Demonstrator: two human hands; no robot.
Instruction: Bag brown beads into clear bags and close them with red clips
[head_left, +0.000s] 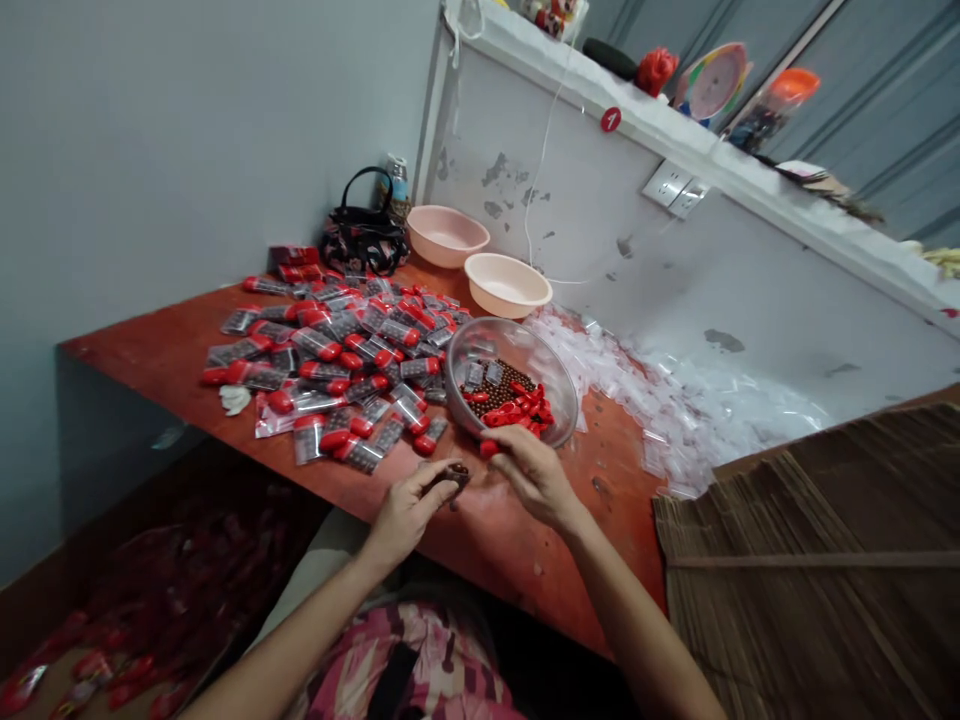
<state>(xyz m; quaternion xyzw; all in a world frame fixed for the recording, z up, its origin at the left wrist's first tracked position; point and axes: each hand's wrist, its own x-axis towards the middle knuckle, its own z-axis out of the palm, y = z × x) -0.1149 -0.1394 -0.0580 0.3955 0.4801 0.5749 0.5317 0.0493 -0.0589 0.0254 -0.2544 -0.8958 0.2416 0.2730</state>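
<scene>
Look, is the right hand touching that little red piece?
Touching. The head view shows the right hand holding the little red piece at its fingertips, with skin right against the red.

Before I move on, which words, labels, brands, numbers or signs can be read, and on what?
"1", most likely: red round sign on the white ledge.
Blue-and-white bottle: any print is too small to read.
Clear plastic packs with red ends: no readable text.
No other text is legible.
</scene>
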